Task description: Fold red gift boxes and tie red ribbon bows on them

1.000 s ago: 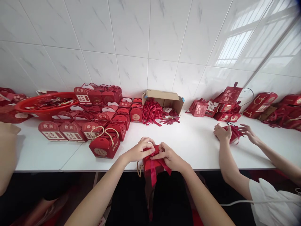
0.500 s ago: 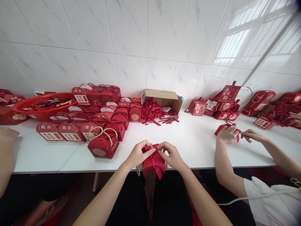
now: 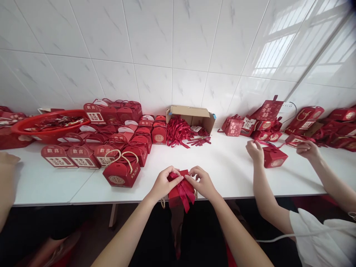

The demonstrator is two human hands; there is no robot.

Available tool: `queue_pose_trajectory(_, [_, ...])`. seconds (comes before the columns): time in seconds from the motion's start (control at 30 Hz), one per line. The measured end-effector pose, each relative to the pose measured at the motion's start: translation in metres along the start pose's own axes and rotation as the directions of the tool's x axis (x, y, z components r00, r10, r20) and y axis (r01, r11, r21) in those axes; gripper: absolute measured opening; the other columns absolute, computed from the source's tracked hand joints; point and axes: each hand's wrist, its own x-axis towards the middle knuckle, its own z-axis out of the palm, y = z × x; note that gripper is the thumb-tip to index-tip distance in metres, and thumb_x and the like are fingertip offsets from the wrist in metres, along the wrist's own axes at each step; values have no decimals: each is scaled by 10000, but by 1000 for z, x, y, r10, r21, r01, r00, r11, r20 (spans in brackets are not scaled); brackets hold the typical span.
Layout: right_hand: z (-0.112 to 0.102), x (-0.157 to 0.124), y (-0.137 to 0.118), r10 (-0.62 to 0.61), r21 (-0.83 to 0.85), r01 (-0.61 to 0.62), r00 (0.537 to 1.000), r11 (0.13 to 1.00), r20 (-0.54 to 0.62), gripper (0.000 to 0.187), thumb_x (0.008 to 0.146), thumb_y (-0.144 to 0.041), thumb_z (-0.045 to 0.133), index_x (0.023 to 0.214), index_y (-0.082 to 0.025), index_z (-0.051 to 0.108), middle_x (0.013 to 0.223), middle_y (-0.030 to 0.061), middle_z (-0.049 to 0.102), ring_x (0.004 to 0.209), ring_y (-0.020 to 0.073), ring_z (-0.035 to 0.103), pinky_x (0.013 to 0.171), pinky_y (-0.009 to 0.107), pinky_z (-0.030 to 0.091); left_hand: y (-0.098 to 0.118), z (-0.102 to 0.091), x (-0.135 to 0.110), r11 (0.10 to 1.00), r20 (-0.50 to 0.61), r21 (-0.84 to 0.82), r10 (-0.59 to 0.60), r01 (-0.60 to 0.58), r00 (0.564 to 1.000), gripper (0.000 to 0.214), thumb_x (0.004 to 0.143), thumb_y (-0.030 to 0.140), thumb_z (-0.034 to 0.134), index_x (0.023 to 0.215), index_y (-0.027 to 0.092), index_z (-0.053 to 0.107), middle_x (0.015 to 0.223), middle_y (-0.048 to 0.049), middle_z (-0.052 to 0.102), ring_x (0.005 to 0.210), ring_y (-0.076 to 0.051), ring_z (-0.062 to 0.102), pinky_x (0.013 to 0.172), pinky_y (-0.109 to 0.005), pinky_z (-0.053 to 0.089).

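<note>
At the table's front edge, a red gift box (image 3: 175,198) with rope handles sits between my hands. A shiny red ribbon (image 3: 185,191) lies over its top, gathered into what looks like a bow, with its tails hanging toward me. My left hand (image 3: 167,181) pinches the ribbon from the left, thumb reaching to the middle. From the right, my right hand (image 3: 200,181) pinches it too, the fingertips close to my left thumb. The fingers partly hide the knot. Left of my hands stands another red box (image 3: 122,172) with gold rope handles.
Rows of red gift boxes (image 3: 83,155) fill the left side, near a red basin (image 3: 50,128) of small packets. By the wall, a cardboard box (image 3: 191,110) spills red ribbons (image 3: 178,131). At right, a co-worker's hands (image 3: 255,152) work at a red box (image 3: 274,156). Another person's arm (image 3: 7,174) is at far left.
My hands stay on the ribbon with only small finger shifts, and its tails have swung slightly. The co-worker's hands have moved apart, and their red box now shows between them.
</note>
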Motion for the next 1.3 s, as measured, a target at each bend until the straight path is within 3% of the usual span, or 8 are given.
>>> queue_pose_trajectory(0.17, [5,3,0,81,137,-76,996,988,-34,238,800,-402,602,703,-185,602,738,27,605,667,146,559,576,264,462,0,3,1,1000,-28,-10,-24,24,999,191,782,343,616,719,185,529,779,-12,629,903,-195,609,810,-317,481])
queue_pose_trajectory(0.33, [3,2,9,211,273,-174,971,946,-114,252,754,-417,626,666,-185,576,649,4,564,606,140,523,564,266,447,-2,4,2,1000,4,4,-13,13,1000,149,767,308,631,725,184,561,827,-34,660,988,-218,606,869,-351,468])
queue_pose_trajectory(0.53, [-2,-3,13,228,345,-211,974,915,-8,294,766,-455,624,674,-180,575,611,-16,533,561,117,477,556,254,418,-1,0,2,999,30,3,-37,37,999,173,731,305,680,753,182,561,899,-54,666,1059,-233,587,924,-375,441])
queue_pose_trajectory(0.77, [1,2,-1,164,200,-151,985,968,-50,248,780,-409,625,711,-172,600,704,22,602,636,140,539,549,246,429,0,8,4,995,-55,-74,-76,72,996,229,742,356,679,730,176,537,904,-47,665,949,-211,622,855,-347,469])
queue_pose_trajectory(1.0, [10,8,-3,36,86,-22,987,996,-157,172,801,-322,603,700,-191,650,700,19,661,635,147,575,605,267,466,0,9,4,994,-48,-78,-83,79,995,237,711,328,695,707,182,508,912,-33,670,928,-200,630,842,-325,471])
queue_pose_trajectory(1.1, [16,8,2,44,95,-22,971,995,-236,168,785,-329,613,695,-193,651,697,26,665,635,160,597,577,271,474,-2,8,4,994,-34,-74,-80,78,996,250,709,311,688,686,187,472,928,-35,672,943,-206,629,846,-331,467])
queue_pose_trajectory(1.3, [23,5,9,110,155,-60,936,986,-334,189,778,-349,617,683,-188,642,671,30,650,646,170,609,513,253,467,-7,10,2,999,-36,7,-37,38,999,284,727,314,667,674,208,409,686,8,624,997,-237,610,836,-336,461])
